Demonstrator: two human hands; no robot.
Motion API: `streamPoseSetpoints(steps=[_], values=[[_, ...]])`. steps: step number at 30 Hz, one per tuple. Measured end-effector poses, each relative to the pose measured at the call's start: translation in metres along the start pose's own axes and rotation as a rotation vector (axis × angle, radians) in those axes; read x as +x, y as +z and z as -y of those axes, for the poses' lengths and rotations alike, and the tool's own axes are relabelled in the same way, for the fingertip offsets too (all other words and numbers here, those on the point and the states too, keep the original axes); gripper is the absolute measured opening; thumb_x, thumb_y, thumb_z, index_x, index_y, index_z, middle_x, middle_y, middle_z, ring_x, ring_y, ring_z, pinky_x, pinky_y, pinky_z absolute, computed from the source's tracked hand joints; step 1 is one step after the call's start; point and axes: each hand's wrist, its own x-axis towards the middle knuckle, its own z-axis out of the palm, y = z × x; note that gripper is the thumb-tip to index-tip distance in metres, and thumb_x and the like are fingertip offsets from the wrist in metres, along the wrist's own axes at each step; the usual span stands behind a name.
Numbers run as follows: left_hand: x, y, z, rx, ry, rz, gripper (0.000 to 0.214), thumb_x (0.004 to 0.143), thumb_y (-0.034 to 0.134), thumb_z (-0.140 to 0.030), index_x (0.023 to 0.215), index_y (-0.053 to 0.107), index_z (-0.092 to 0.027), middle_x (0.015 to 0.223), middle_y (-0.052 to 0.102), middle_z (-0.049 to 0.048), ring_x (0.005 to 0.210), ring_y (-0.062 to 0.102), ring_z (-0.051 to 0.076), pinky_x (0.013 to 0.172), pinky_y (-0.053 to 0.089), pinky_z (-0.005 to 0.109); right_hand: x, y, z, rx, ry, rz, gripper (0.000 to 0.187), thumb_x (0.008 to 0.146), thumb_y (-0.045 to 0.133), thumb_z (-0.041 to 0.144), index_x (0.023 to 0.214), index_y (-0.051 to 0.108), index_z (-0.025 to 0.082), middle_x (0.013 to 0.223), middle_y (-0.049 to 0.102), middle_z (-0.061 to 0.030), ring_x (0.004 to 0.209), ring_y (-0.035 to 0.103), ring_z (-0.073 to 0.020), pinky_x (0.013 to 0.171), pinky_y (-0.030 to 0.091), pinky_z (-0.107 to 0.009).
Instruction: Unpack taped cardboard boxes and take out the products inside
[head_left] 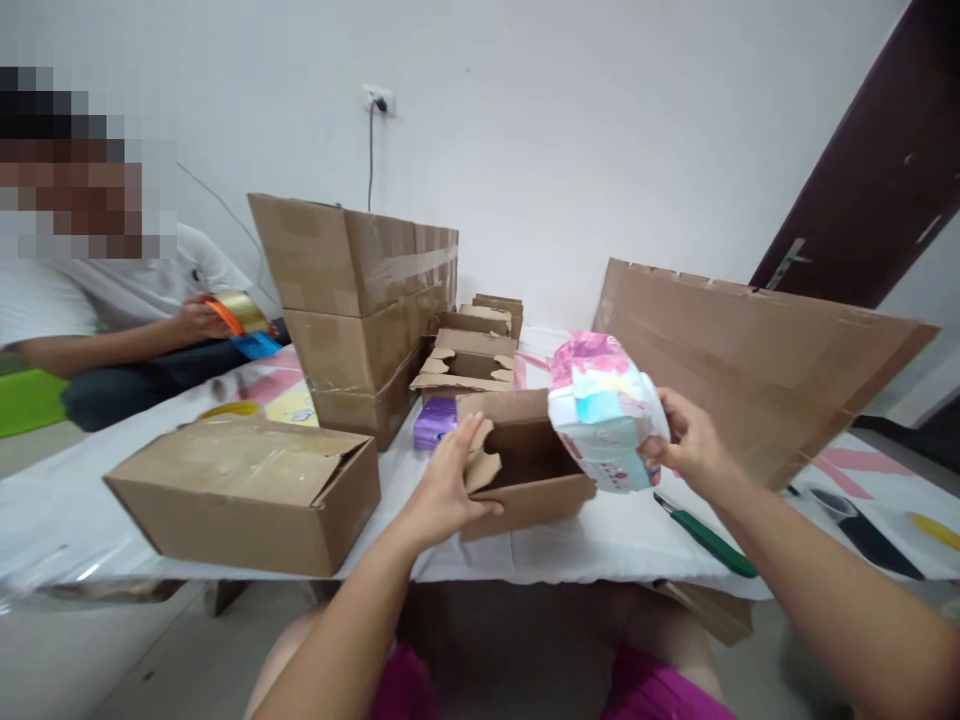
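Note:
In the head view my left hand (450, 480) grips the left end of an open cardboard box (540, 505), its thumb along the front wall. Torn flaps stand up beside my fingers, and the inside of the box is dark. My right hand (686, 445) is closed on the right side of a soft plastic pack (604, 415), pink, white and pale blue. The pack is tilted and held above the box's right end. A purple pack (435, 425) lies behind my left hand. Below my right forearm lies a green-handled cutter (709, 540).
At left is a closed, taped box (240, 490); behind it rises a stack of taped boxes (367, 300). More open boxes (469, 365) line the back. A large cardboard sheet (750, 360) leans at right. A co-worker (97, 330) on the left holds a tape dispenser (240, 315).

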Motion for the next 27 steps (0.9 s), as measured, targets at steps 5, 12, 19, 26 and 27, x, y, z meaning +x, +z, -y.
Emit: streamPoseSetpoints(steps=[5,12,19,26,27], values=[[0.004,-0.035,0.030,0.084,-0.078,-0.040,0.095,0.071,0.073,-0.031,0.149,0.018,-0.025,0.155,0.028,0.0133,0.143,0.027,0.030,0.115,0.025,0.051,-0.023,-0.026,-0.035,-0.404,-0.075,-0.017,0.052,0.061,0.077,0.041,0.104,0.058,0.019,0.080,0.060,-0.0006,0.067,0.056,-0.0168,0.056,0.048,-0.028],[-0.010,-0.022,-0.020,0.544,0.067,-0.308,0.049,0.078,0.060,-0.017,0.127,0.054,-0.021,0.148,0.040,0.0150,0.144,0.016,0.042,0.108,0.023,0.065,-0.061,0.009,-0.120,-0.779,-0.077,0.174,0.059,0.057,0.079,0.031,0.111,0.062,0.017,0.094,0.057,-0.0074,0.091,0.056,-0.0263,0.079,0.049,-0.038],[-0.032,0.054,-0.076,0.155,0.324,0.026,0.022,0.086,0.051,-0.024,0.107,0.058,-0.022,0.102,0.066,0.0091,0.097,0.064,0.023,0.085,0.052,0.035,-0.078,0.021,-0.150,-0.436,0.003,-0.113,0.065,0.064,0.076,0.050,0.119,0.061,0.020,0.098,0.058,-0.0074,0.095,0.056,-0.0259,0.086,0.048,-0.040],[-0.009,0.104,-0.045,0.314,-0.213,0.360,0.069,0.082,0.057,-0.045,0.138,0.041,-0.009,0.131,0.057,0.0246,0.121,0.055,0.038,0.096,0.045,0.045,-0.116,0.031,-0.184,-0.052,0.296,-0.477,0.051,0.080,0.058,0.058,0.113,0.059,0.019,0.107,0.065,-0.0108,0.094,0.063,-0.0252,0.081,0.054,-0.040],[-0.007,0.107,-0.040,0.250,-0.198,0.380,0.070,0.082,0.057,-0.045,0.140,0.040,-0.010,0.136,0.053,0.0233,0.125,0.052,0.037,0.100,0.043,0.045,-0.119,0.033,-0.185,-0.066,0.289,-0.463,0.050,0.080,0.058,0.057,0.112,0.060,0.019,0.109,0.066,-0.0112,0.099,0.063,-0.0262,0.086,0.053,-0.041]])
